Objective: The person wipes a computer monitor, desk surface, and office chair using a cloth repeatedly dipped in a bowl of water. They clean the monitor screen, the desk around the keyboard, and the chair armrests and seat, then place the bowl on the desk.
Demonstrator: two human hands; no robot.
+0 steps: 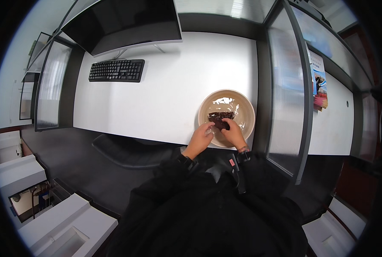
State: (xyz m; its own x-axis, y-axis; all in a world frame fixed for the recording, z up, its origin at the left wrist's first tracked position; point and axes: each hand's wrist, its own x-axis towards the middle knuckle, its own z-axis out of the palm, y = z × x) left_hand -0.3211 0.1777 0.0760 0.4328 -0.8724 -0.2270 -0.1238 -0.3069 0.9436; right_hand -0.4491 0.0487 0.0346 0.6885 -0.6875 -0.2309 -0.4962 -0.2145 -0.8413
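Observation:
A round beige basin [202,101] of clear water stands at the table's near right corner. In it lies a dark reddish-brown, shiny piece [218,116], perhaps wet cloth; its exact kind does not show. My right hand [234,134] reaches over the near rim, its thumb and fingers closed on the piece's right part. Close by its lower left edge, my left hand [200,138] has its fingers curled together. What those left fingertips pinch is too small to tell.
On the white table [165,98] are a black keyboard [117,70] and a large monitor [126,23] at the back left. A ribbed translucent partition [287,94] rises right of the basin. A black chair [129,154] stands at the front edge.

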